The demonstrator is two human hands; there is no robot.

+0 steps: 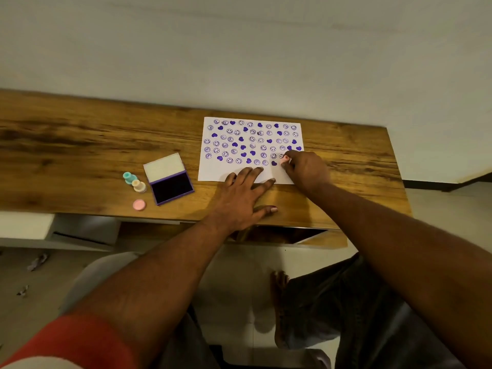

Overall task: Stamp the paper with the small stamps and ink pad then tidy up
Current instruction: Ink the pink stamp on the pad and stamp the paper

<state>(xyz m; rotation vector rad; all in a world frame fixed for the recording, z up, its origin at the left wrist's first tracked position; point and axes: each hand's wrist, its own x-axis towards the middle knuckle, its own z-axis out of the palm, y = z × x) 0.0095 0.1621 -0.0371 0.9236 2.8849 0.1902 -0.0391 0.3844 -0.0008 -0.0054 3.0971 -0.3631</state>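
Observation:
A white paper [213, 173] lies on the wooden desk [80, 145], covered with several purple smiley and heart prints. My right hand [306, 167] grips a small pink stamp [285, 159] and holds it down on the paper's lower right part. My left hand [239, 198] rests flat, fingers spread, on the paper's near edge. Left of the paper sits an open ink pad [171, 186] with a purple case. Beside it stand a teal stamp [129, 177] and a cream stamp [139, 185]. A pink cap [139, 205] lies nearer the desk's front edge.
A pale wall [239, 49] runs behind the desk. Under the desk front, an open compartment [279, 234] shows. My legs and a foot [279, 283] are on the light floor, and a grey chair edge [87, 278] is at lower left.

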